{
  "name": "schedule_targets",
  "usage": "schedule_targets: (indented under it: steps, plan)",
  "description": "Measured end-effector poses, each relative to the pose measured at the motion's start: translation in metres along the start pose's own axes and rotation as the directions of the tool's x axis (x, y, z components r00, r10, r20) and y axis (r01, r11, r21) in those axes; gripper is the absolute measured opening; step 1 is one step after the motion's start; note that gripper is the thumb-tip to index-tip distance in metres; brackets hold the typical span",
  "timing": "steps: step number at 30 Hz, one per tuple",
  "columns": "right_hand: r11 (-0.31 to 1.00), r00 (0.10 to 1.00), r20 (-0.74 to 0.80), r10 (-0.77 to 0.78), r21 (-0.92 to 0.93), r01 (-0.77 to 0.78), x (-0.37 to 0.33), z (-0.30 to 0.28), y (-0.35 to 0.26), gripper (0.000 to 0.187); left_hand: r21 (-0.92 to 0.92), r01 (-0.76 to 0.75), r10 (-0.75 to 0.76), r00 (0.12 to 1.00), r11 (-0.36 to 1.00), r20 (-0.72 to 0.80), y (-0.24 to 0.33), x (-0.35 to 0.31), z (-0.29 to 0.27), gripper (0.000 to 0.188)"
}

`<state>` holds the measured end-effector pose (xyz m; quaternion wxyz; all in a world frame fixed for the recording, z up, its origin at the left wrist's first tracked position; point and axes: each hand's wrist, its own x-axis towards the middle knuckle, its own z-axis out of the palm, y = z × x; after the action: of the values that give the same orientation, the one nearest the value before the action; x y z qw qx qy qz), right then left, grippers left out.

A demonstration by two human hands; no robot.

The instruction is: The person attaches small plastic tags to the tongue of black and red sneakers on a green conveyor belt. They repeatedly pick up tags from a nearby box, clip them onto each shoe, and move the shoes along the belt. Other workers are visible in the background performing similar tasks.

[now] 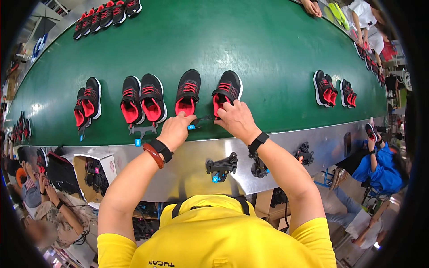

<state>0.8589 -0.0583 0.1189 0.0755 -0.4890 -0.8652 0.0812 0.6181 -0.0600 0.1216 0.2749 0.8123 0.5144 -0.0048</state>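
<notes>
Two black sneakers with red laces and red lining lie toes away from me on the green belt: the left sneaker (188, 89) and the right sneaker (228, 87), a little apart. A black plastic shoe hanger (204, 119) with a blue size tag spans the gap between their heels. My left hand (175, 130) is closed at the left heel, pinching one end of the hanger. At the right heel, my right hand (237, 119) pinches the other end, its thumb and fingers at the shoe's collar. My fingers partly hide both hanger ends.
Left of my hands lies a sneaker pair (142, 99) joined by a hanger; another pair (87, 102) is farther left. More sneakers (325, 88) sit to the right. Spare hangers (222, 166) rest on the metal ledge (187, 156). A hanger box (94, 174) stands left. Co-workers sit around.
</notes>
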Motion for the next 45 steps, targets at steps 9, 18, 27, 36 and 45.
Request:
schedule_targets:
  steps: [9,18,27,36,45]
  plan:
    - [0.998,0.996,0.059,-0.062,-0.027,0.064,0.010,-0.004,-0.007,0.018,-0.029,0.038,-0.038,0.999,0.999,0.011,0.013,0.001,-0.003,0.044]
    - [0.989,0.995,0.008,0.101,0.109,-0.101,0.017,-0.004,-0.002,0.029,-0.201,-0.091,0.056,0.983,0.975,-0.173,0.020,-0.007,-0.019,0.034]
    - [0.834,0.910,-0.123,0.395,0.463,-0.300,-0.017,-0.027,0.092,0.036,0.029,-0.039,0.040,0.999,0.999,-0.033,-0.016,0.006,0.024,0.036]
    - [0.145,0.059,-0.302,0.951,0.273,-0.951,-0.159,-0.048,0.322,0.044,-0.007,-0.052,0.052,0.993,0.999,0.104,-0.018,0.020,0.011,0.040]
    - [0.373,0.348,0.155,0.925,-0.188,-0.909,-0.193,-0.070,0.358,0.061,0.016,0.074,-0.076,0.951,0.997,0.301,-0.010,0.019,-0.009,0.068]
